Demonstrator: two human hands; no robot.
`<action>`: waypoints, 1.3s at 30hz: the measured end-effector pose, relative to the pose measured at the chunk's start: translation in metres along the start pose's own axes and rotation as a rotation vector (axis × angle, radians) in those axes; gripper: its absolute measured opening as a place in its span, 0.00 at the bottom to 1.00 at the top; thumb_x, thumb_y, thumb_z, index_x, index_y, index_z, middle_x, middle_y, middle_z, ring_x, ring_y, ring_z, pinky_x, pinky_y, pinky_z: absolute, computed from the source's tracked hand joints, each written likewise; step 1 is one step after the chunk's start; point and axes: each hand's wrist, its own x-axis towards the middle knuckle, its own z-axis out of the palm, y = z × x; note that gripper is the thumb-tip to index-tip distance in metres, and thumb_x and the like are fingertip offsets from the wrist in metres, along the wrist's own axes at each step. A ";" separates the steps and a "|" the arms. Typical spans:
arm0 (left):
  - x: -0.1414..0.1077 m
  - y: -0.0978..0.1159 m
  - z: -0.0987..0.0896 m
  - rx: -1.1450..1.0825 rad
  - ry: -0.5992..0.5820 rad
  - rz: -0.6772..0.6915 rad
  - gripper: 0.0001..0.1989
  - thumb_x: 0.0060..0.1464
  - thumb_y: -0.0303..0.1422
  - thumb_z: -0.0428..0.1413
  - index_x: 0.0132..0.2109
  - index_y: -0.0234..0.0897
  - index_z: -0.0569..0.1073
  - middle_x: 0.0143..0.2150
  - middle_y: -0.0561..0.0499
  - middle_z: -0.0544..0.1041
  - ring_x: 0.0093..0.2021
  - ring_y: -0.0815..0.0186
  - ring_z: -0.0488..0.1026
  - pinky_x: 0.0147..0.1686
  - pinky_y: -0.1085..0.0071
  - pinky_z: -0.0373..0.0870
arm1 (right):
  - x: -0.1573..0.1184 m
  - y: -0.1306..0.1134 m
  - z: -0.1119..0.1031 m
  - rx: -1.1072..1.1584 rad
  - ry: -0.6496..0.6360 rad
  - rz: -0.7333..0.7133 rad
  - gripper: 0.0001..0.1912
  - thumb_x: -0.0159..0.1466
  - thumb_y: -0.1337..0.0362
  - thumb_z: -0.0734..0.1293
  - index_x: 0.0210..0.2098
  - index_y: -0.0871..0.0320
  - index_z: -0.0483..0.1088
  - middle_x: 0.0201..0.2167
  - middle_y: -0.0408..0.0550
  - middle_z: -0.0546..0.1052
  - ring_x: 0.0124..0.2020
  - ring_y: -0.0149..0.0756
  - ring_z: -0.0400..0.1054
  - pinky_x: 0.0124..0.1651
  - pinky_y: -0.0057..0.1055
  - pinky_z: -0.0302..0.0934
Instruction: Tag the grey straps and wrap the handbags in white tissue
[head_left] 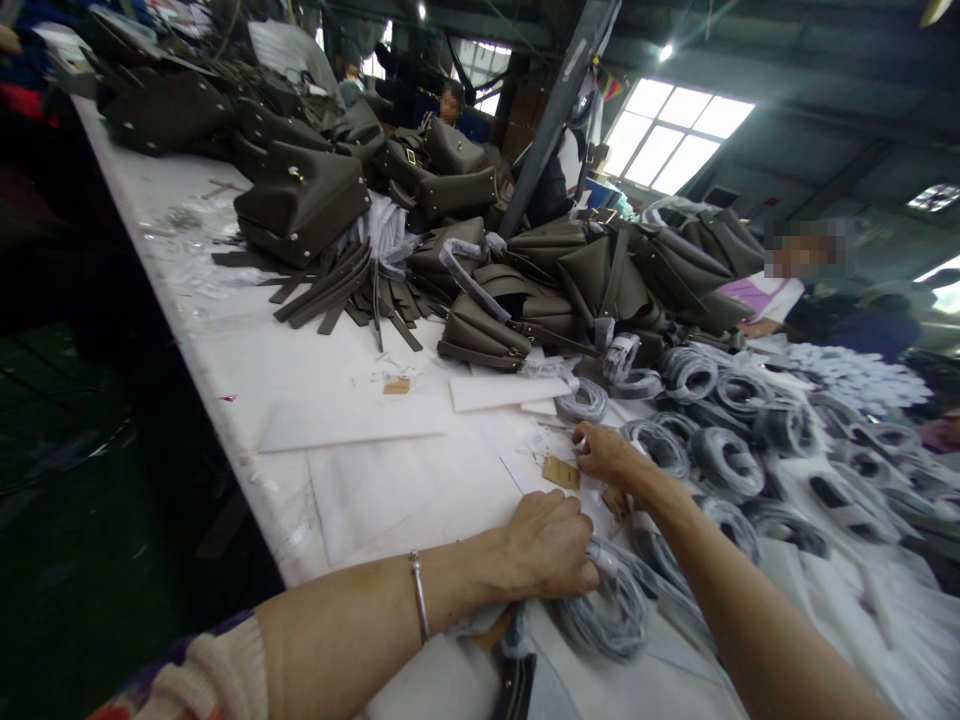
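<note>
My left hand [551,545] is closed, knuckles up, over the white table [390,500]. What its fingers hold is hidden under it. Right beside it lies a plastic-wrapped coiled strap [611,615]. Below that wrist, part of a dark bag piece with stitching [516,685] shows at the bottom edge. A little farther off, my right hand [606,453] has thumb and fingers pinched together, on something too small to make out. A brown cardboard hang tag [561,472] with thin clear strings lies just left of it.
Dark leather-like bags [300,200] are heaped along the far side, with loose straps [337,290] beneath. Many wrapped strap coils [724,462] pile up on the right. White foam sheets [352,425] lie mid-table. The table edge [195,365] drops off left. A person [772,290] is at the far right.
</note>
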 end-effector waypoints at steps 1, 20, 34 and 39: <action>0.000 0.001 -0.002 -0.002 -0.011 -0.001 0.17 0.54 0.42 0.54 0.41 0.33 0.76 0.41 0.43 0.78 0.44 0.55 0.75 0.43 0.63 0.75 | -0.001 -0.002 0.000 -0.016 -0.005 0.005 0.17 0.57 0.71 0.66 0.47 0.59 0.71 0.40 0.51 0.79 0.40 0.40 0.73 0.37 0.29 0.59; -0.002 0.000 -0.003 0.010 -0.002 0.012 0.17 0.55 0.42 0.54 0.41 0.32 0.77 0.40 0.44 0.79 0.42 0.56 0.76 0.42 0.64 0.75 | -0.012 -0.022 -0.019 -0.256 -0.062 -0.130 0.10 0.64 0.68 0.63 0.43 0.57 0.73 0.44 0.56 0.76 0.45 0.46 0.73 0.42 0.36 0.61; -0.001 0.001 -0.005 0.008 -0.005 0.030 0.16 0.54 0.42 0.55 0.40 0.33 0.76 0.40 0.43 0.78 0.42 0.57 0.75 0.43 0.64 0.75 | -0.039 -0.009 -0.008 -0.200 0.081 -0.038 0.07 0.61 0.70 0.62 0.38 0.58 0.70 0.40 0.51 0.75 0.37 0.39 0.71 0.32 0.30 0.51; -0.001 0.001 -0.003 -0.008 -0.014 0.013 0.17 0.54 0.42 0.54 0.41 0.32 0.76 0.42 0.43 0.78 0.44 0.55 0.75 0.44 0.63 0.75 | -0.053 0.002 -0.001 -0.116 0.133 -0.030 0.03 0.63 0.68 0.63 0.34 0.57 0.69 0.36 0.47 0.74 0.35 0.36 0.69 0.33 0.29 0.51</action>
